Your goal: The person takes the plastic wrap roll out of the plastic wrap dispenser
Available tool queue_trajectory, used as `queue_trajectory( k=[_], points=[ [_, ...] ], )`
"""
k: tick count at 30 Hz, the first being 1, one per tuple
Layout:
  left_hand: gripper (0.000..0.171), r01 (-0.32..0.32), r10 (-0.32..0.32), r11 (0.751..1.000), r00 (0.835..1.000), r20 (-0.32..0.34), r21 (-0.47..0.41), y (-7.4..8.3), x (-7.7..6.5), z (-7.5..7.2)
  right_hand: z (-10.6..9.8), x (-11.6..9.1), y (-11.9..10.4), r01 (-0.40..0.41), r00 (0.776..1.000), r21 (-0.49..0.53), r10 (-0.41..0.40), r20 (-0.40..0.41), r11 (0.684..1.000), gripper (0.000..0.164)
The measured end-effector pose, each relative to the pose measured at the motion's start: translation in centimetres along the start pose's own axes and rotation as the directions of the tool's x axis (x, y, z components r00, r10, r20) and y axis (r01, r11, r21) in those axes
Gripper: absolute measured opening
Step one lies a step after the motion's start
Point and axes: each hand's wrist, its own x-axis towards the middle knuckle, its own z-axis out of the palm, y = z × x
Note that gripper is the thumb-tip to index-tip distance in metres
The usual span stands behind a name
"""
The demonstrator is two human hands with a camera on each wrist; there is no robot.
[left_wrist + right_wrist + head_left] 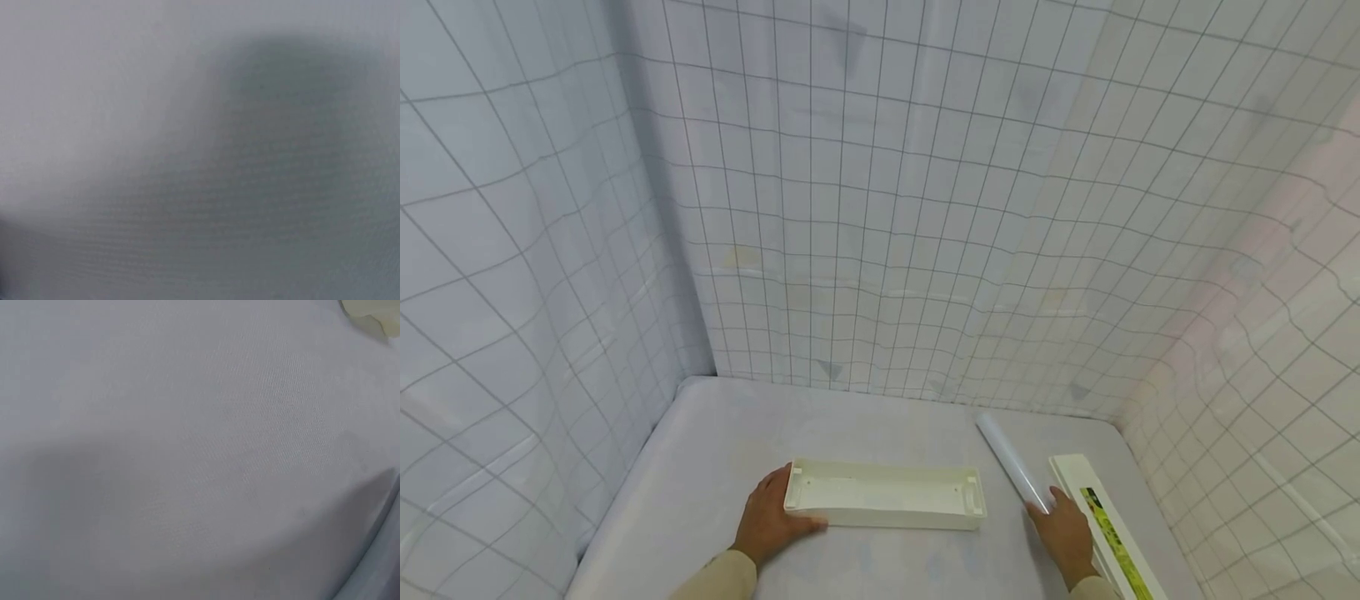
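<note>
A long cream plastic box (887, 493), open at the top, lies crosswise in the head view. My left hand (771, 517) grips its left end, thumb along the front wall and fingers behind the end wall. To the right, a slim, glossy white roll (1011, 458) lies slanted. My right hand (1063, 533) holds the roll's near end between thumb and forefinger. Just beyond that hand is a long cream lid-like piece (1120, 533) with a yellow-green label, partly covered by the hand. Neither wrist view shows the fingers.
White cloth covers the table (820, 417). Sheets with a dark grid pattern (887, 208) hang behind and at both sides. Only shadowed cloth (125, 125) appears in the left wrist view. A cream corner (375, 312) shows at the upper right of the right wrist view.
</note>
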Motion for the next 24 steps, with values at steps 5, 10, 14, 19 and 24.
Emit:
queue_trajectory(
  k=[5,10,14,19,24],
  points=[
    [0.127,-0.004,0.004,1.0,1.0,-0.006,-0.013,0.1,-0.1,-0.2,0.0,0.1,-0.1,0.065,0.998,-0.029,-0.065,-0.008,0.997,0.075],
    [0.128,-0.041,0.04,0.999,0.999,-0.026,-0.025,-0.2,0.0,-0.1,-0.4,0.0,0.0,0.285,0.955,-0.159,-0.294,-0.033,0.945,0.069],
    [0.13,-0.095,0.095,0.995,0.995,-0.013,-0.021,-0.7,0.3,-0.1,-1.0,0.1,-0.2,0.475,0.858,-0.267,-0.509,-0.074,0.839,0.065],
    [0.136,-0.139,0.141,0.989,0.989,0.052,-0.053,-0.8,1.0,-1.0,-2.1,0.6,-0.1,0.59,0.768,-0.366,-0.64,-0.022,0.72,0.069],
    [0.136,-0.166,0.159,0.984,0.982,0.104,0.069,-1.6,1.7,-2.6,-3.9,1.8,-0.7,0.662,0.703,-0.375,-0.711,0.012,0.649,0.074]
  ],
)
